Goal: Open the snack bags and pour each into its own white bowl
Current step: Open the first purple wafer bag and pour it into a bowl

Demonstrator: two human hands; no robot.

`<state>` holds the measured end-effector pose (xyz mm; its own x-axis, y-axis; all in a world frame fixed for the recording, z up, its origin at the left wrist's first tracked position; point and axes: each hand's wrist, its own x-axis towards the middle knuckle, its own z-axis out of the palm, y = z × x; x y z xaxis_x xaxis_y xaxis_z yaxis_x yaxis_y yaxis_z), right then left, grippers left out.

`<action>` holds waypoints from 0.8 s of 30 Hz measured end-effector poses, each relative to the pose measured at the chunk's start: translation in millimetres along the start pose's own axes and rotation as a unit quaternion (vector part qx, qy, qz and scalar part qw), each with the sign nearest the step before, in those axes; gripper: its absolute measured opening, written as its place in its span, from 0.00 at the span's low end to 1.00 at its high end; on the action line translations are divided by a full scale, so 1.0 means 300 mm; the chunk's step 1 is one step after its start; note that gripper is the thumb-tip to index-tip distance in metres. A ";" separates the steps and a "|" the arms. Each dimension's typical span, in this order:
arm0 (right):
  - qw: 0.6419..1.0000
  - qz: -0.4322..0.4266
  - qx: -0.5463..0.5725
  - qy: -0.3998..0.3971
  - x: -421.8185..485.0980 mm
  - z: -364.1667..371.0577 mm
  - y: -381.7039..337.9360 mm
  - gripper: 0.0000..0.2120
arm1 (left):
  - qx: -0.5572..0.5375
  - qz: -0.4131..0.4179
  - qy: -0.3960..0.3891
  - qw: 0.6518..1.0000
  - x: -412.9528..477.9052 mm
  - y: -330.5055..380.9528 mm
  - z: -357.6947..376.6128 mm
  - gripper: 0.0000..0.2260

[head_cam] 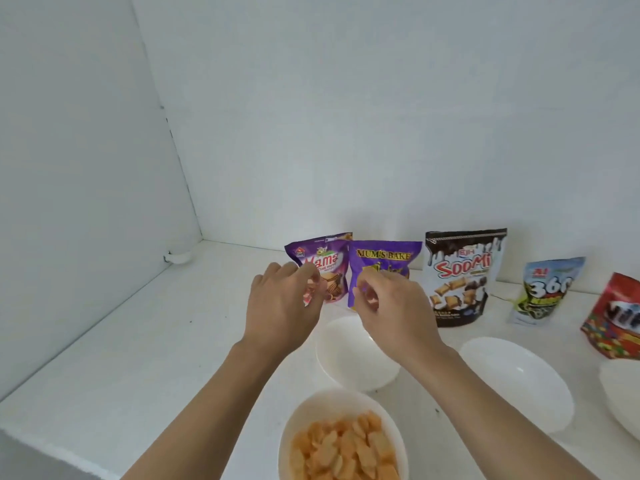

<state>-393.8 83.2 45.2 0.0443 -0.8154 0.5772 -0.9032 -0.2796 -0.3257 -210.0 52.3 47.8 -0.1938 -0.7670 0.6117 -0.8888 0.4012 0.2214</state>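
Against the back wall stand a purple Mama bag (329, 268), a purple Mum's Bake bag (384, 258) and a black-and-white Soomi bag (460, 275). My left hand (282, 306) has its fingers curled round the Mama bag's left edge, and the bag leans. My right hand (391, 306) hovers with curled fingers in front of the Mum's Bake bag; whether it grips the bag is hidden. An empty white bowl (343, 362) sits under my right hand. A white bowl (298, 420) near me holds orange crackers.
Further right stand a light-blue 360 bag (545, 289) and a red bag (616, 320) at the frame edge. Another empty white bowl (519, 379) and part of a third (623, 389) lie in front of them. A side wall closes the left.
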 end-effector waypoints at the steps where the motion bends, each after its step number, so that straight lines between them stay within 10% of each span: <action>1: 1.000 -0.007 -0.008 0.001 0.047 0.033 0.011 0.04 | 0.000 -0.005 0.001 1.000 0.041 -0.026 0.030 0.07; 24: 0.966 -0.052 -0.199 -0.159 0.606 0.442 0.067 0.07 | 0.022 -0.036 -0.180 0.983 0.434 -0.347 0.374 0.13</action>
<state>-347.5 -137.8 44.3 0.2152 -0.9258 0.3108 -0.9766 -0.2029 0.0716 -189.5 -145.6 19.3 -0.2574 -0.9229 0.2862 -0.9209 0.3240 0.2166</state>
